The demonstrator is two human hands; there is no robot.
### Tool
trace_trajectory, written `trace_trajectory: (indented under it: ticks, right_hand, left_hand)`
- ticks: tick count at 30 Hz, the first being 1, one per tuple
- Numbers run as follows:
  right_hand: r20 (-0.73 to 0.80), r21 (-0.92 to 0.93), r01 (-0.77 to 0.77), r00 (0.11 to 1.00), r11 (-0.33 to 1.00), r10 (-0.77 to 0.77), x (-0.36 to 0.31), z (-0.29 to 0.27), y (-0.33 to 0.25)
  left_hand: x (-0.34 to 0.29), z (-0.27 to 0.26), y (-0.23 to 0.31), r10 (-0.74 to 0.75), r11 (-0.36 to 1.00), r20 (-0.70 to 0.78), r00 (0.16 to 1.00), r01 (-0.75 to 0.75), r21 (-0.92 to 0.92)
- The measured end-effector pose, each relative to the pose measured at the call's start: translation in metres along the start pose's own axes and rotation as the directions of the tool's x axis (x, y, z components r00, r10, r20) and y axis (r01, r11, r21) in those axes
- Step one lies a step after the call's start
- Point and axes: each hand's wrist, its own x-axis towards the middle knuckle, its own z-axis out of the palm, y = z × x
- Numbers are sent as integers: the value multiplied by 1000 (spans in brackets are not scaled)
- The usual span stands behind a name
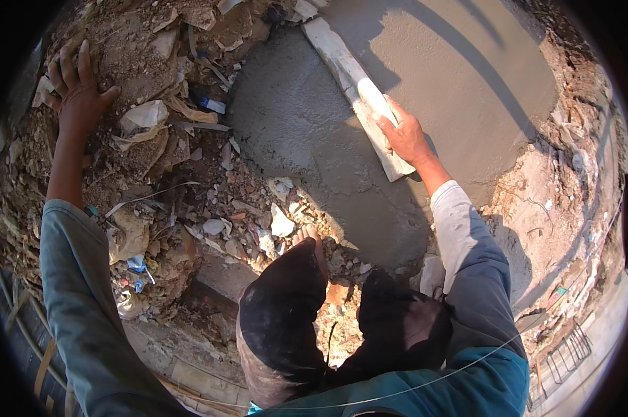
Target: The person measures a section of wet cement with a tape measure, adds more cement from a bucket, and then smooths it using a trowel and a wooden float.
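Wet grey concrete [481, 104] fills a hollow in front of me, smooth at the right and rougher toward the left. A long pale wooden float [338, 59] lies slantwise across its surface. My right hand [406, 137] grips the float by the handle near its lower end, fingers wrapped round it. Far to the left, my left hand [81, 97] rests with spread fingers on the bank of dirt and rubble [154, 90], holding nothing.
Broken stones, plastic scraps and a white shard [281, 221] litter the ground by my foot [314, 243]. Uneven pale earth [543, 181] borders the concrete at the right. A bent metal rack [568, 354] lies at lower right. A thin string [425, 382] crosses my sleeve.
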Motion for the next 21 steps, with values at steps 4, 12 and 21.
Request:
trace_trajectory:
  ticks: [4, 12, 21]
  right_hand:
    - [167, -46, 57, 985, 997, -49, -26, 38, -8]
    - [381, -32, 131, 918, 991, -109, -130, 150, 23]
    - [-257, 68, 56, 966, 996, -37, -113, 195, 15]
  left_hand:
    - [4, 1, -5, 63, 997, -21, 998, -64, -51]
    - [1, 1, 0, -18, 999, 91, 996, 22, -40]
    - [9, -7, 1, 4, 998, 147, 989, -13, 62]
